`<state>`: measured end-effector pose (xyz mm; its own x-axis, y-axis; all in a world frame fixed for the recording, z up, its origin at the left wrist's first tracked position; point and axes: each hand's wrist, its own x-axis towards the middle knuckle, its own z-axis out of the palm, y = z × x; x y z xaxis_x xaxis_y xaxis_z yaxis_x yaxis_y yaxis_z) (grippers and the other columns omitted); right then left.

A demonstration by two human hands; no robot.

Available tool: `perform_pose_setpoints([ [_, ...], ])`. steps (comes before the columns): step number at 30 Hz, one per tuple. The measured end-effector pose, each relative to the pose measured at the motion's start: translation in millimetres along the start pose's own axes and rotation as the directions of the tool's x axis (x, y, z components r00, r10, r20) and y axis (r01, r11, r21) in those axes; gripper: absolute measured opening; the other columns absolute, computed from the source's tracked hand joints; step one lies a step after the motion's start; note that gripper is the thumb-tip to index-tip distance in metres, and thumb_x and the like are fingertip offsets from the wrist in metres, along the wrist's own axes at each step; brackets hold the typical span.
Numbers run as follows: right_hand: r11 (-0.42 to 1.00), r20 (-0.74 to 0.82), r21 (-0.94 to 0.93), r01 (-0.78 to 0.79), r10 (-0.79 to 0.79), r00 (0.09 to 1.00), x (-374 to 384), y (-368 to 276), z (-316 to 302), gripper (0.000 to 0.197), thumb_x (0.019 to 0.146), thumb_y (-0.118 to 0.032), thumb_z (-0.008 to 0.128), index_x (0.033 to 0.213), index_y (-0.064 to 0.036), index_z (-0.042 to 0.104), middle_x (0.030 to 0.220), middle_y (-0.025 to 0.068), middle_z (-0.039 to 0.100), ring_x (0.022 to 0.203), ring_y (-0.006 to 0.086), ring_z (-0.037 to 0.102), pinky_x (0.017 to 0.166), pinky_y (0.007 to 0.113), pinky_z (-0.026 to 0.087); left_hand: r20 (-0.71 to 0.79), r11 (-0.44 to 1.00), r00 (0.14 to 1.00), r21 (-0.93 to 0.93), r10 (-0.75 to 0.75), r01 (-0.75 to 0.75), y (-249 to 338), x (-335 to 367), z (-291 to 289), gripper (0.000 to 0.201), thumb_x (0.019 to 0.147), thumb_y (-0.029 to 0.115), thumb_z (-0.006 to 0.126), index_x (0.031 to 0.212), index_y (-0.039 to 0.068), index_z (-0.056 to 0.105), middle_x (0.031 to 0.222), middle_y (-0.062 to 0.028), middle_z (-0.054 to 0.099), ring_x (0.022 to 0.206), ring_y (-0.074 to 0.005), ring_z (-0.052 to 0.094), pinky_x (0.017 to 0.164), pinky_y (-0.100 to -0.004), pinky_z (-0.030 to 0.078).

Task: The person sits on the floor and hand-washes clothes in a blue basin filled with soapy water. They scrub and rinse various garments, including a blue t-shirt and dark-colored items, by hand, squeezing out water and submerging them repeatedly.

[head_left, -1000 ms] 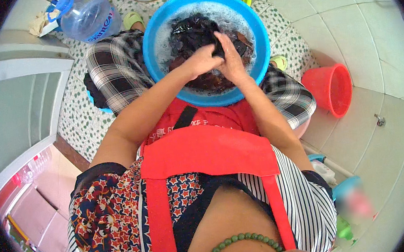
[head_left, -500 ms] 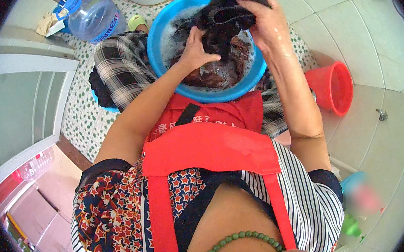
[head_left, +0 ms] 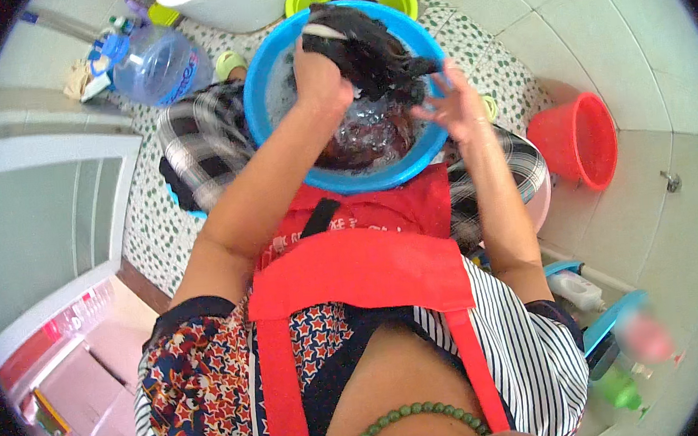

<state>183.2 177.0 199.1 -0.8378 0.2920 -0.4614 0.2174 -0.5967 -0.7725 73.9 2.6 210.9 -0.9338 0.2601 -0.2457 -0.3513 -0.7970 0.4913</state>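
Note:
A blue basin (head_left: 255, 93) of sudsy water stands in front of me, between my knees. Dark brown wet laundry (head_left: 363, 138) lies in the water. Over it hangs a black wet garment (head_left: 372, 58) with a pale strip near its upper left end. My left hand (head_left: 322, 77) is closed round the left part of that garment, fingers partly hidden by the cloth. At the basin's right rim, my right hand (head_left: 454, 107) has its fingers spread, just below the garment's right end, and it looks apart from the cloth.
A lime-green basin (head_left: 406, 1) with dark cloth sits behind the blue one. To the right stands a red bucket (head_left: 545, 138) by the tiled wall. A clear water jug (head_left: 157, 69) and a white rounded fixture (head_left: 223, 9) are at far left. Bottles fill a low rack (head_left: 585, 301) at lower right.
The black garment has come down from above the basin's far right edge into the basin. My left hand now grips it, while my right hand has let go and moved lower.

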Motion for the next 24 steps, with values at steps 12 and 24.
perform_pose_setpoints([
  [12, 0.54, 0.608, 0.686, -0.488, -0.057, 0.792, 55.7, 61.2, -14.9, 0.047, 0.083, -0.04, 0.054, 0.118, -0.0078, 0.057, 0.12, 0.0159, 0.057, 0.11, 0.035, 0.054, 0.098, 0.051, 0.039, 0.118, 0.899, 0.923, 0.3, -0.366, 0.318, -74.2, -28.8, -13.2, 0.031, 0.086, 0.015, 0.057, 0.115, 0.006, 0.056, 0.113, -0.0103, 0.06, 0.1, -0.026, 0.059, 0.089, -0.0406, 0.049],
  [24, 0.859, -0.055, 0.349, 0.375, -0.381, 0.923, 69.3, 36.6, 1.4, 0.041, 0.084, -0.013, 0.06, 0.122, -0.0049, 0.048, 0.112, 0.0116, 0.057, 0.099, 0.0225, 0.058, 0.086, 0.034, 0.047, 0.201, 0.64, 0.75, 0.681, -0.631, 0.356, 6.4, -3.5, -27.6, 0.076, 0.083, 0.022, 0.062, 0.145, 0.018, 0.017, 0.144, -0.009, 0.029, 0.128, -0.032, 0.037, 0.094, -0.0524, 0.042],
])
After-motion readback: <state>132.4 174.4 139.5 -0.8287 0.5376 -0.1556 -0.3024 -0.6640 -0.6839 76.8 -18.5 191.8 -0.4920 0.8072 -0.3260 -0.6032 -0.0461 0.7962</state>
